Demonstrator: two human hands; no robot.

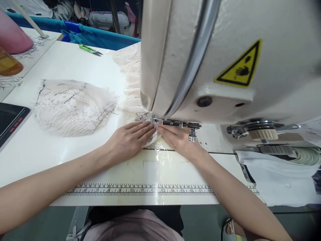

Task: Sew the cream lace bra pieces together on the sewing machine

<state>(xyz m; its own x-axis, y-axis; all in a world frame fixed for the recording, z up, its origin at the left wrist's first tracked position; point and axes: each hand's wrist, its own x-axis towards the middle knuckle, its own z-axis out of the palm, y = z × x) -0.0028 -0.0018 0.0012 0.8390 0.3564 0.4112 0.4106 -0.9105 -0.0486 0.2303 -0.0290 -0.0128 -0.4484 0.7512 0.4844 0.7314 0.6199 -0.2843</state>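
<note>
My left hand (130,139) lies flat with fingers stretched out, pressing a strip of cream lace fabric (130,83) down just left of the presser foot (156,123). My right hand (179,139) rests on the same fabric right below the foot, fingers extended toward it and partly hidden under the white sewing machine head (225,57). The lace runs from under the needle back across the white table (50,150). The fingertips of both hands nearly meet at the foot.
A separate lace piece (72,107) lies at the left. Green thread snips (89,49) sit at the back. A dark control panel (11,120) is at the left edge. A printed ruler (140,190) runs along the front edge. White cloth (276,180) lies at the right.
</note>
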